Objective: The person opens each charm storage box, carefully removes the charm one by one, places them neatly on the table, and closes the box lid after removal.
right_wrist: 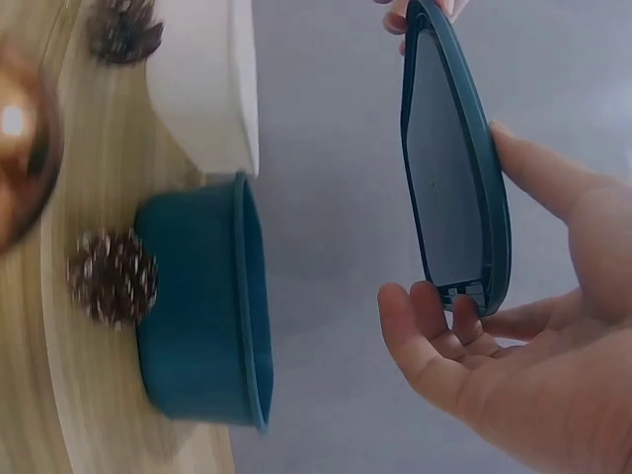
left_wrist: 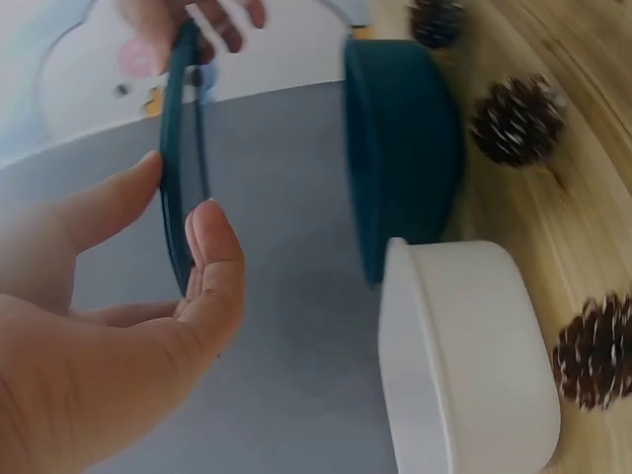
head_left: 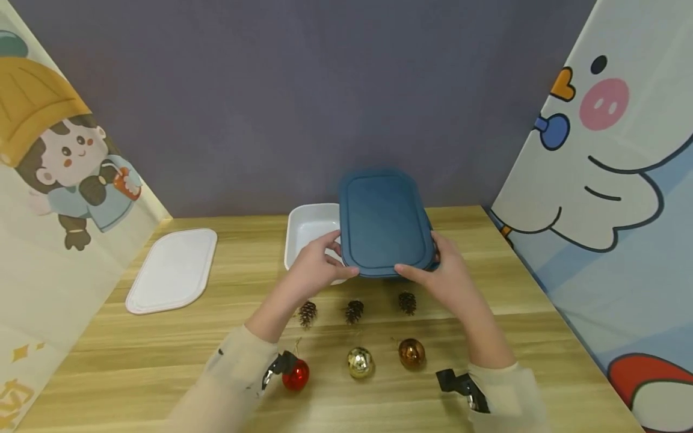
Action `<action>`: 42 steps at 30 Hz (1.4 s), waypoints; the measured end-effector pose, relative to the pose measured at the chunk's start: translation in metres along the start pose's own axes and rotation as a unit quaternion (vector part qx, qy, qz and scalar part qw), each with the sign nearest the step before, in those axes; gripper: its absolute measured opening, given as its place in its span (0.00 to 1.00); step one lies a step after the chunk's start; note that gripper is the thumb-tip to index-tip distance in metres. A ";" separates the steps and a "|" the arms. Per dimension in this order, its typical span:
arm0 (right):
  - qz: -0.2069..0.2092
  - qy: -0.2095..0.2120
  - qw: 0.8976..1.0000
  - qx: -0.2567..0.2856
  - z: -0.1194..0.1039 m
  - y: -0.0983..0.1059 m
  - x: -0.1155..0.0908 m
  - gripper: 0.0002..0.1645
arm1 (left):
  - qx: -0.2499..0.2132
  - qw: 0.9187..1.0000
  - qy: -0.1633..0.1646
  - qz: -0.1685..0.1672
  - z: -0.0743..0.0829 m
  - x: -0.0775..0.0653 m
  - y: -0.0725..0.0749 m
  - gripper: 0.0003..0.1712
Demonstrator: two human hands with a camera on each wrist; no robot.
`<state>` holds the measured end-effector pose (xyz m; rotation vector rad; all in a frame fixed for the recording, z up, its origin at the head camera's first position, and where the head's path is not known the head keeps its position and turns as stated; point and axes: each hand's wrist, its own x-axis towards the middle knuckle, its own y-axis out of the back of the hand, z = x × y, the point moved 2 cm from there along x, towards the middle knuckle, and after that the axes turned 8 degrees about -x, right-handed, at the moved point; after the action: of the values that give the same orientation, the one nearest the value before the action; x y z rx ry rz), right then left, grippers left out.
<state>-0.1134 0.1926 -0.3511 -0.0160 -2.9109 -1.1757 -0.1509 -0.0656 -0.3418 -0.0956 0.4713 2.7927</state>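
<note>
A dark teal lid (head_left: 384,222) is held in the air by both hands, one at each side. My left hand (head_left: 316,264) pinches its left edge, thumb on the near corner and fingers beneath. At the opposite edge, my right hand (head_left: 446,273) grips it the same way. In the right wrist view the lid's underside (right_wrist: 449,178) shows a rim. Below the lid stands a deep teal box (right_wrist: 193,306), uncovered, mostly hidden from the head view. Beside it, to the left, is an uncovered white box (head_left: 311,225).
A white lid (head_left: 172,270) lies flat at the table's left. In front of the boxes sit three pine cones (head_left: 354,311). Nearer are a red ball ornament (head_left: 296,376), a gold one (head_left: 360,362) and a copper one (head_left: 411,353). A grey wall (head_left: 260,120) rises behind.
</note>
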 end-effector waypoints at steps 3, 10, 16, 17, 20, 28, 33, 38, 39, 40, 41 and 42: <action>0.001 0.014 1.000 -0.014 0.006 0.004 0.007 0.61 | 0.036 0.999 0.005 -0.013 -0.001 0.015 -0.004 0.55; -0.034 -0.015 0.997 -0.071 0.025 0.011 0.024 0.66 | 0.111 0.993 0.009 -0.030 -0.005 0.042 -0.021 0.55; -0.059 -0.029 0.994 -0.087 0.050 0.012 0.038 0.70 | 0.115 0.993 0.005 -0.035 -0.009 0.054 -0.045 0.43; -0.063 -0.031 0.994 -0.089 0.054 0.012 0.041 0.70 | 0.115 0.993 0.008 -0.037 -0.010 0.055 -0.050 0.42; -0.077 -0.033 0.992 -0.094 0.065 0.012 0.047 0.69 | 0.126 0.991 0.019 -0.038 -0.016 0.057 -0.061 0.46; -0.097 -0.051 0.989 -0.102 0.083 0.009 0.058 0.72 | 0.149 0.987 0.026 -0.048 -0.027 0.061 -0.076 0.47; -0.106 -0.062 0.987 -0.102 0.091 0.006 0.066 0.74 | 0.147 0.986 0.057 -0.055 -0.028 0.065 -0.078 0.55; -0.104 -0.060 0.988 -0.092 0.096 0.003 0.071 0.74 | 0.120 0.989 0.063 -0.054 -0.030 0.067 -0.082 0.55; -0.103 -0.060 0.989 -0.092 0.097 0.002 0.071 0.74 | 0.113 0.990 0.063 -0.056 -0.031 0.067 -0.083 0.55; -0.102 -0.059 0.989 -0.092 0.099 0.002 0.072 0.73 | 0.103 0.991 0.061 -0.059 -0.032 0.066 -0.084 0.56; -0.102 -0.060 0.988 -0.094 0.100 0.001 0.072 0.73 | 0.095 0.992 0.060 -0.061 -0.033 0.066 -0.084 0.56; -0.104 -0.060 0.988 -0.097 0.101 0.000 0.072 0.74 | 0.086 0.993 0.058 -0.064 -0.035 0.066 -0.085 0.56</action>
<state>-0.1853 0.2636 -0.4230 0.2283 -2.9443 -1.5388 -0.1868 0.0178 -0.4084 -0.2432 0.7056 2.6185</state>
